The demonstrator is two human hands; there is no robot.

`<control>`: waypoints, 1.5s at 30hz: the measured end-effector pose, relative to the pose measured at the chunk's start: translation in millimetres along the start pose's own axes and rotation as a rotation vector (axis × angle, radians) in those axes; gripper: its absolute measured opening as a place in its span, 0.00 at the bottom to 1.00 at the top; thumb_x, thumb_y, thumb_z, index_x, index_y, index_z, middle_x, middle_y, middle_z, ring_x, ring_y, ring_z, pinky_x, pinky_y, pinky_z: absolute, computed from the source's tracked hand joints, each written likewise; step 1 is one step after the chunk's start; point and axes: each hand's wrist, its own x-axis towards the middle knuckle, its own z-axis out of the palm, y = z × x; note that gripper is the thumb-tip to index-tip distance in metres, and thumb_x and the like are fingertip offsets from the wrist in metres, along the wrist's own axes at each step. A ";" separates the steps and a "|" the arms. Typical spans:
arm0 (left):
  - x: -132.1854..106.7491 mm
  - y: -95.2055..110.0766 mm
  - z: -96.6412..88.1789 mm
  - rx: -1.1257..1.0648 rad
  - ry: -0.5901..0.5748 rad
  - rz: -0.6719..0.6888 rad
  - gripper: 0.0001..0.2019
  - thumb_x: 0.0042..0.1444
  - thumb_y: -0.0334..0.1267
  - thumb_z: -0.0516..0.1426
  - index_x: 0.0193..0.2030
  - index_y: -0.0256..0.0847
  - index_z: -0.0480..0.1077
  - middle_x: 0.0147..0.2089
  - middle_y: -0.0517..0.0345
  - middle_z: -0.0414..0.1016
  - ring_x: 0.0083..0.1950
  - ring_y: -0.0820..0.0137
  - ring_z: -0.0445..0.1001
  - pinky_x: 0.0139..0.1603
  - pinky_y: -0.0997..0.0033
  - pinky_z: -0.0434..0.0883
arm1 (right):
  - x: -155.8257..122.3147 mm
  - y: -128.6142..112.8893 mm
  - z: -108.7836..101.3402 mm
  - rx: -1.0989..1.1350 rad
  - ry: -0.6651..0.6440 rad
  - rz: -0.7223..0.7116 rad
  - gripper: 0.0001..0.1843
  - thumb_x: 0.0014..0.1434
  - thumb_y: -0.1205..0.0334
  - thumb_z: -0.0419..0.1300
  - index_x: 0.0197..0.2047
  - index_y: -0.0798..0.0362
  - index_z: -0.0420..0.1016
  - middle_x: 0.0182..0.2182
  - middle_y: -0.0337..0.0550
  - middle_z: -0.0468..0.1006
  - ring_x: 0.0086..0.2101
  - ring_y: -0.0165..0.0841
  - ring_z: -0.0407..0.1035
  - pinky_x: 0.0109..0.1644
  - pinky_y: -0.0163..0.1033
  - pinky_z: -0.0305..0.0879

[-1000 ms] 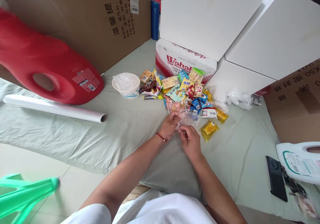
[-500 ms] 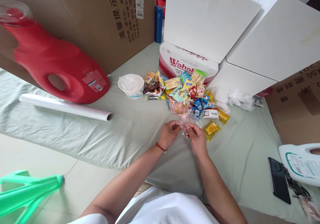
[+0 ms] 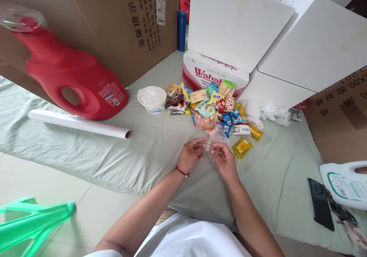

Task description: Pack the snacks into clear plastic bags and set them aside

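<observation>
A crinkled clear plastic bag [image 3: 217, 135] lies between my hands, at the front of a heap of wrapped snacks [image 3: 213, 102]. My right hand [image 3: 225, 160] is closed, with thumb and fingers pinching the bag's near edge. On its other side, my left hand [image 3: 190, 155] has its fingertips at the bag's left edge; the index finger is straighter and the rest are curled. A yellow snack packet [image 3: 242, 148] lies just right of my right hand. Behind the bag are a pink packet [image 3: 205, 123] and several blue ones [image 3: 228, 121].
A white paper bowl [image 3: 152, 101] with thin plastic inside stands left of the heap. Further left are a white roll [image 3: 80, 124] and a red jug [image 3: 77, 83]. Boxes [image 3: 216, 71] stand behind; a phone [image 3: 320, 203] and a white bottle [image 3: 346, 184] lie at right.
My left hand has drawn slightly left and its index finger has straightened. My right hand still pinches the bag. The view has shifted slightly.
</observation>
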 end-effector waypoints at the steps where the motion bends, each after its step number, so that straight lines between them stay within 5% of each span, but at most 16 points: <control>1: 0.3 -1.5 -0.6 0.015 0.018 -0.002 0.23 0.46 0.46 0.69 0.47 0.35 0.78 0.23 0.66 0.71 0.17 0.80 0.58 0.20 0.75 0.55 | -0.8 -0.9 -0.7 -0.053 -0.002 -0.033 0.12 0.61 0.54 0.66 0.46 0.47 0.75 0.39 0.43 0.79 0.40 0.36 0.75 0.45 0.42 0.75; 7: 2.4 -9.3 -1.1 0.051 0.020 0.010 0.24 0.46 0.53 0.69 0.41 0.36 0.77 0.24 0.65 0.72 0.15 0.82 0.57 0.17 0.76 0.51 | -2.0 -7.5 1.8 -0.347 0.027 -0.299 0.05 0.64 0.61 0.62 0.42 0.46 0.79 0.44 0.45 0.77 0.45 0.37 0.73 0.47 0.42 0.73; 17: -2.8 -3.1 -2.0 -0.019 -0.136 0.010 0.23 0.45 0.48 0.71 0.43 0.37 0.74 0.31 0.61 0.78 0.18 0.80 0.63 0.19 0.76 0.61 | 4.6 -15.7 -0.6 -0.193 -0.069 -0.134 0.09 0.63 0.58 0.64 0.46 0.47 0.79 0.43 0.43 0.78 0.43 0.36 0.73 0.50 0.41 0.71; 22: -4.1 -3.2 -0.1 0.021 -0.127 0.020 0.23 0.47 0.46 0.69 0.47 0.39 0.71 0.32 0.63 0.78 0.17 0.82 0.59 0.17 0.77 0.57 | 6.6 -10.2 4.6 -0.031 0.043 -0.067 0.06 0.60 0.55 0.67 0.38 0.47 0.82 0.38 0.42 0.78 0.41 0.36 0.72 0.47 0.40 0.69; 27: -1.9 1.7 -2.2 -0.034 -0.037 0.043 0.19 0.46 0.41 0.67 0.43 0.41 0.69 0.32 0.64 0.77 0.18 0.82 0.57 0.16 0.78 0.53 | 10.0 -7.2 2.6 0.443 0.202 0.292 0.15 0.47 0.52 0.75 0.33 0.50 0.79 0.29 0.36 0.75 0.28 0.28 0.67 0.32 0.35 0.67; 30: -1.6 7.2 -8.4 -0.095 0.062 0.057 0.16 0.43 0.37 0.66 0.39 0.40 0.70 0.30 0.64 0.76 0.19 0.83 0.56 0.17 0.79 0.51 | 8.9 -12.0 -11.6 0.557 0.295 0.314 0.18 0.46 0.51 0.76 0.34 0.49 0.75 0.28 0.34 0.75 0.24 0.24 0.63 0.27 0.32 0.63; 36: -25.4 19.1 -39.9 0.027 0.273 0.049 0.13 0.41 0.39 0.66 0.33 0.40 0.70 0.30 0.64 0.74 0.19 0.83 0.56 0.19 0.78 0.51 | -11.2 -10.5 -51.7 0.613 0.459 0.310 0.20 0.44 0.55 0.77 0.35 0.49 0.72 0.34 0.36 0.79 0.22 0.21 0.59 0.21 0.27 0.56; 41: -57.9 27.7 -73.4 0.351 0.240 -0.084 0.11 0.44 0.43 0.64 0.32 0.40 0.72 0.26 0.64 0.71 0.21 0.78 0.60 0.22 0.76 0.54 | -39.7 10.4 -69.5 0.501 0.520 0.384 0.22 0.41 0.52 0.79 0.33 0.50 0.73 0.35 0.40 0.81 0.23 0.23 0.63 0.21 0.29 0.60; 45: -62.9 41.3 -83.7 0.646 0.364 0.050 0.14 0.53 0.48 0.60 0.42 0.41 0.74 0.34 0.58 0.74 0.29 0.70 0.68 0.30 0.71 0.63 | -62.2 20.3 -76.4 0.338 0.498 0.358 0.23 0.47 0.46 0.76 0.35 0.51 0.73 0.37 0.44 0.84 0.24 0.25 0.66 0.23 0.31 0.64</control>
